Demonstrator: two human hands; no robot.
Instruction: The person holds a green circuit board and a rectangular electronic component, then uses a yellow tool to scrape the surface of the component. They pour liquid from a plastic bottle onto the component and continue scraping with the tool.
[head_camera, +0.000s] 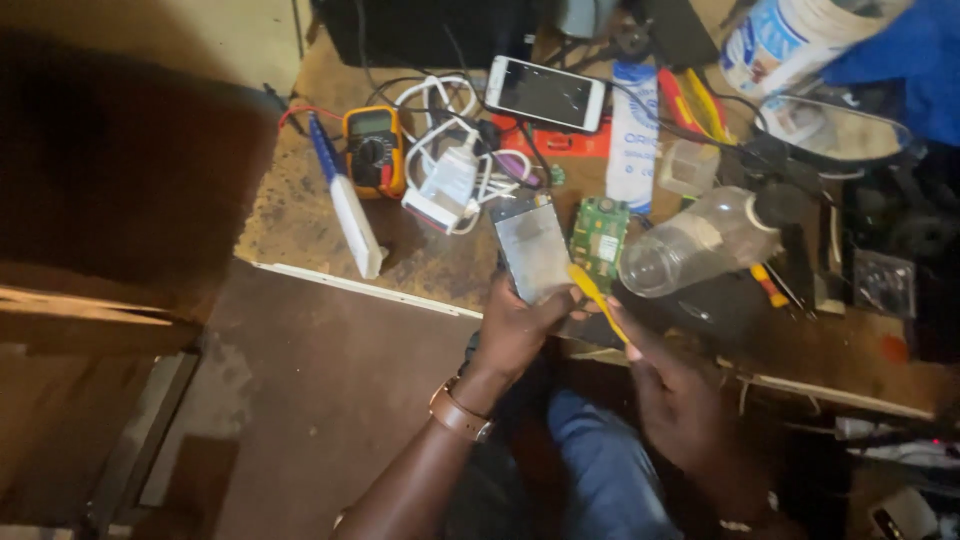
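Note:
My left hand (515, 335) grips a flat grey phone part (532, 248), held upright over the front edge of the workbench. My right hand (672, 385) holds a thin yellow tool (597, 300) whose tip rests against the lower right corner of that part. A green circuit board (599, 238) lies on the bench just right of the part. A brown strap sits on my left wrist.
On the wooden workbench (300, 215) lie a yellow multimeter (374, 150), a blue and white pen-like tool (345, 205), a white charger with cables (447, 180), a white phone (546, 93), a clear tipped jar (700, 243) and a white tub (790, 40).

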